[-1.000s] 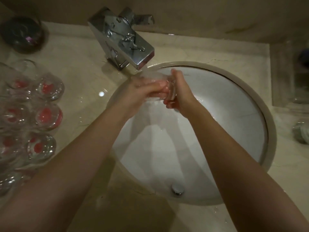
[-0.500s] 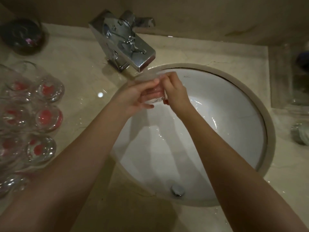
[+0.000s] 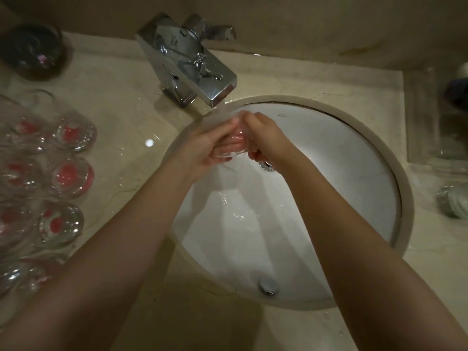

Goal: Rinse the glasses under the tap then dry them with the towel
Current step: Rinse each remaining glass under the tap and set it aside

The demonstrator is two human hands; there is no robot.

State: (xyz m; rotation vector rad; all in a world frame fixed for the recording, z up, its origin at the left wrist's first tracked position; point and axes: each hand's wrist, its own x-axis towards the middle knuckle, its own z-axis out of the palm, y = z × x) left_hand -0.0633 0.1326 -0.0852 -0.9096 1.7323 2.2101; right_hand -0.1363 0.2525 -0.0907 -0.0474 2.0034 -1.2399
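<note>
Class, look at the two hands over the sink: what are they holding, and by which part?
One clear glass, held under the tap: the left hand and right hand close on its opposite sides. The exact grip is blurred.

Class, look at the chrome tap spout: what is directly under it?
Under the tap both hands, left hand and right hand, hold a clear glass over the white basin. The fingers cover much of the glass, so its rim is unclear.

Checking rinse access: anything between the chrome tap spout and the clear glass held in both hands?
Nothing visible. The clear glass, gripped by the left hand and right hand, sits just below the chrome tap spout, over the white basin.
</note>
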